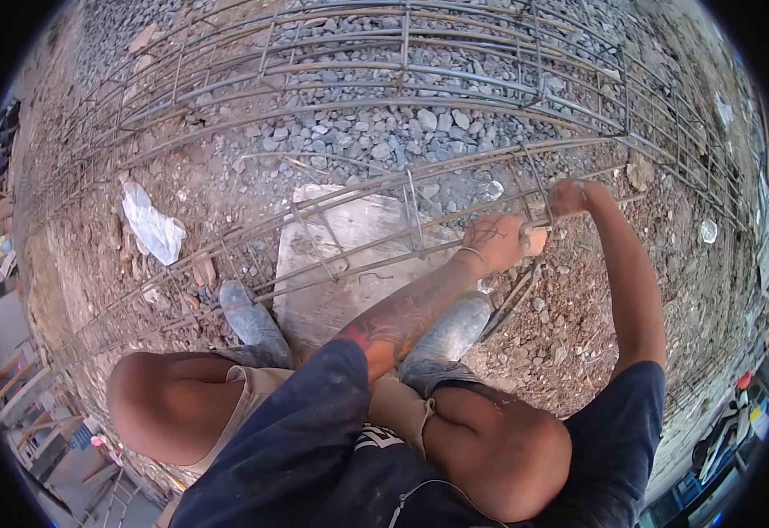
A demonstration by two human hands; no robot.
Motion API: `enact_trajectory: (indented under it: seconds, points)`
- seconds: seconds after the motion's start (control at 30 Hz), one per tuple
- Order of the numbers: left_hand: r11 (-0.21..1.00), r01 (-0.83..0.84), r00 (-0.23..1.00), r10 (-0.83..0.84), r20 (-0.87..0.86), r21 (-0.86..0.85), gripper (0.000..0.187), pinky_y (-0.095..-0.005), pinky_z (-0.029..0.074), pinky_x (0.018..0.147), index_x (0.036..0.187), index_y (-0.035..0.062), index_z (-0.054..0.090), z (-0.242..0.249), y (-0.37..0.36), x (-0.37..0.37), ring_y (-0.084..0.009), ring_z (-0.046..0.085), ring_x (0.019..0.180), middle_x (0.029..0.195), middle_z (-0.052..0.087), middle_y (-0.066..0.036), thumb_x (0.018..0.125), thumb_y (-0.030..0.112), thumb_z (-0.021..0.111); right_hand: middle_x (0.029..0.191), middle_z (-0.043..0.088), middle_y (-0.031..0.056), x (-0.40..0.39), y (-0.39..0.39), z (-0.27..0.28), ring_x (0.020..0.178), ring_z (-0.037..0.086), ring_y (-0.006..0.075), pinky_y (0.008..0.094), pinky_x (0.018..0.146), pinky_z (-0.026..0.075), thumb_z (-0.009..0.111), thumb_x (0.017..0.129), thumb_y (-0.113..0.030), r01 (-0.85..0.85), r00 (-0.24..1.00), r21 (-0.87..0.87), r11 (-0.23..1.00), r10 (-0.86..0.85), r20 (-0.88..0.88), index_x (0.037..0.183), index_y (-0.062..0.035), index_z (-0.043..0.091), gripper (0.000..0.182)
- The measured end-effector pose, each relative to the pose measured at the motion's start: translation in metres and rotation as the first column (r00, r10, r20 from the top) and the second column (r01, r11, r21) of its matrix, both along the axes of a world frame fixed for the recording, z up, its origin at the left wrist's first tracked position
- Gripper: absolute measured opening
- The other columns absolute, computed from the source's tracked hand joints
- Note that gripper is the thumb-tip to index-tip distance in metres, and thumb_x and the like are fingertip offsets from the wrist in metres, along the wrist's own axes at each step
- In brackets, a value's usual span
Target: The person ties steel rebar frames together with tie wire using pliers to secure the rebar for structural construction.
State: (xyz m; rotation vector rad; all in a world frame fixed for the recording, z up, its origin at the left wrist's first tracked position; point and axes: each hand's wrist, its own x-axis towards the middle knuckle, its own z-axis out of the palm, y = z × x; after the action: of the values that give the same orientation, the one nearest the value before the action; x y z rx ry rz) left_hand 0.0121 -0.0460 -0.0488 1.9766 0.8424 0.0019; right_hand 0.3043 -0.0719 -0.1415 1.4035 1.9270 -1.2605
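Note:
A long, narrow rebar cage (371,246) with square stirrups runs slantwise in front of me, over a pale board (314,304) on the ground. My left hand (497,242) is closed around its bars near a stirrup; thin dark lines, perhaps tie wire, show across the back of that hand. Just to the right, my right hand (569,199) is closed at the same cage, the fingertips partly hidden. Below my left hand is a dark tool with two long handles (515,304), like pincers; its head is hidden.
A larger rebar cage (406,66) stretches across the far side over grey gravel (384,132). White plastic (153,224) lies at the left on the dirt. My shoes (252,317) are close to the near cage. Timber pieces (19,378) are at the far left.

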Motion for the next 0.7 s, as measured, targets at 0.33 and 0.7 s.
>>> enact_trajectory:
  seconds: [0.33,0.7]
  points:
    - [0.911,-0.173,0.952,0.058,0.299,0.373,0.047,-0.0477,0.036,0.094,0.116,0.003,0.055,0.041,-0.012,-0.092,-0.035,0.042,0.115,0.118,0.047,-0.017,0.075,0.02,0.07,0.088,0.065,0.011,-0.116,-0.078,0.152,0.076,0.06,0.0218,0.0364,0.066,0.049,0.062,0.089,-0.034,0.468,0.144,0.804,-0.366,-0.866,-0.478,0.097,-0.0015,0.065,0.034]
    - [0.945,-0.321,0.944,0.325,-0.054,0.065,0.038,-0.0475,0.042,0.087,0.104,-0.0009,0.056,0.014,0.018,-0.126,-0.036,0.054,0.102,0.105,0.057,-0.019,0.08,0.027,0.067,0.099,0.058,0.0279,-0.282,-0.216,0.045,0.09,0.059,0.0442,0.0489,0.078,0.046,0.073,0.075,-0.023,0.897,0.037,0.443,-0.01,-0.995,-0.097,0.106,0.0069,0.054,0.047]
